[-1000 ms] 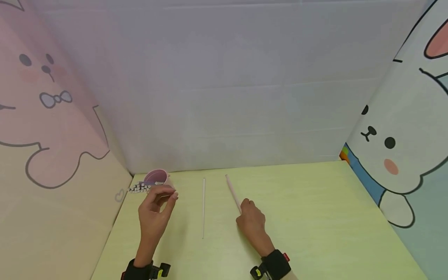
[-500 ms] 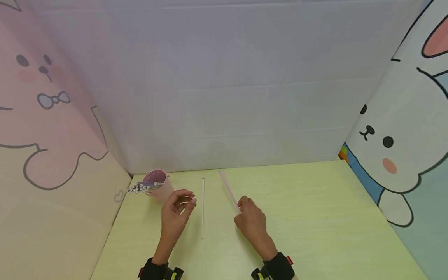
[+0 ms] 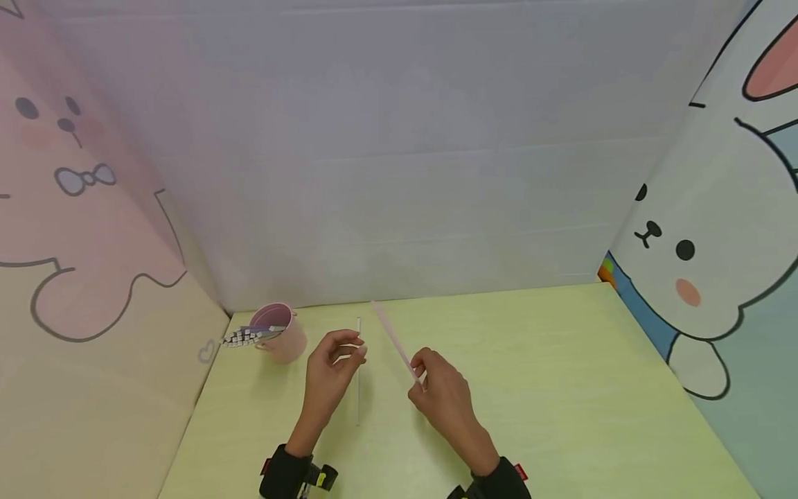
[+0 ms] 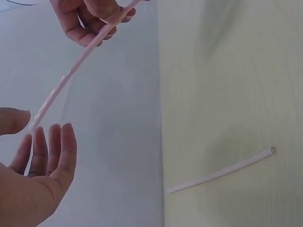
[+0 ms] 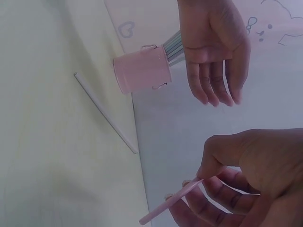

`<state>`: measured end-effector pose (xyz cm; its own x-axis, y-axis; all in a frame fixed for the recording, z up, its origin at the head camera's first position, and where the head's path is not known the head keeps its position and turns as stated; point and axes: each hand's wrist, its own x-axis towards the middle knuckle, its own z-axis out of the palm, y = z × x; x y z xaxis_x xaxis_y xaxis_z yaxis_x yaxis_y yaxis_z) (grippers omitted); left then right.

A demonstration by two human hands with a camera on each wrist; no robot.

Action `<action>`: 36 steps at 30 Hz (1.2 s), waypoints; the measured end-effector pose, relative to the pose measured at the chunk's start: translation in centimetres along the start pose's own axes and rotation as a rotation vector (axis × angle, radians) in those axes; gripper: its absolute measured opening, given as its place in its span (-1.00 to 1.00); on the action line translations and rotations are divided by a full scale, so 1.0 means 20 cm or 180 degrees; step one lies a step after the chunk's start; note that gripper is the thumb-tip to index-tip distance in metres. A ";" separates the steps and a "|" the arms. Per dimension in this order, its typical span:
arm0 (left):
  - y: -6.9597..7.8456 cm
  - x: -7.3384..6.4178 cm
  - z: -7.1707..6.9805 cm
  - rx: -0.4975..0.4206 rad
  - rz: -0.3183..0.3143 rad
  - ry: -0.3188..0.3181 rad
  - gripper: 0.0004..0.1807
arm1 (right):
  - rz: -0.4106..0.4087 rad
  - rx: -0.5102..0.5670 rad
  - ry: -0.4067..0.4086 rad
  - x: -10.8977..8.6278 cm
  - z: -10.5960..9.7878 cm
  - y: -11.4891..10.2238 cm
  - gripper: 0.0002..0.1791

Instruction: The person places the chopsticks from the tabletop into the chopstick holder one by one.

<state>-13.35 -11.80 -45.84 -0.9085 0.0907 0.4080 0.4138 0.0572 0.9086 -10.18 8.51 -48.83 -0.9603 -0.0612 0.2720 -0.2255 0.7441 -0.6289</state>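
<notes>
A slim, pale pink stick (image 3: 391, 337) is pinched near its lower end between the thumb and fingers of my right hand (image 3: 447, 402). It slants up and to the left, above the table. My left hand (image 3: 330, 378) holds nothing; its fingers are loosely bent, with the thumb apart from them. In the left wrist view the far end of the held stick (image 4: 71, 73) overlaps the space between left thumb and fingertips. A second thin, whitish stick (image 5: 105, 112) lies on the table, and the left fingers partly cover it in the head view.
At the table's back left stands a small pink bucket (image 3: 288, 346) with wire handles. Several sticks with white ends (image 3: 242, 337) lean out of its mouth to the left. A pale curtain (image 3: 436, 173) rises along the back edge of the yellow-green table (image 3: 561, 388).
My left hand has moved right, away from the bucket and over toward the stick on the table. The pink stick in my right hand has tilted further left.
</notes>
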 end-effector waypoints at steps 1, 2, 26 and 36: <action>0.01 0.01 0.00 -0.0017 -0.0005 0.0007 -0.69 | -0.0046 0.0028 -0.0001 0.00 -0.01 -0.01 -0.69; 0.01 0.01 0.00 -0.0036 -0.0008 0.0008 -0.69 | -0.0098 0.0058 0.0003 0.00 -0.01 -0.01 -0.69; 0.02 0.03 -0.05 -0.0760 0.0276 0.0162 -0.73 | -0.0459 0.0263 -0.0279 0.01 0.02 -0.06 -0.73; 0.10 0.03 -0.20 -0.0832 0.0694 0.0460 -0.72 | -0.0315 0.0200 -0.0411 0.02 0.10 0.00 -0.75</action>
<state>-13.33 -15.66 -43.37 -0.8074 -0.0697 0.5859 0.5864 -0.2056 0.7835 -10.91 7.11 -50.25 -0.9451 -0.2199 0.2417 -0.3259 0.6874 -0.6490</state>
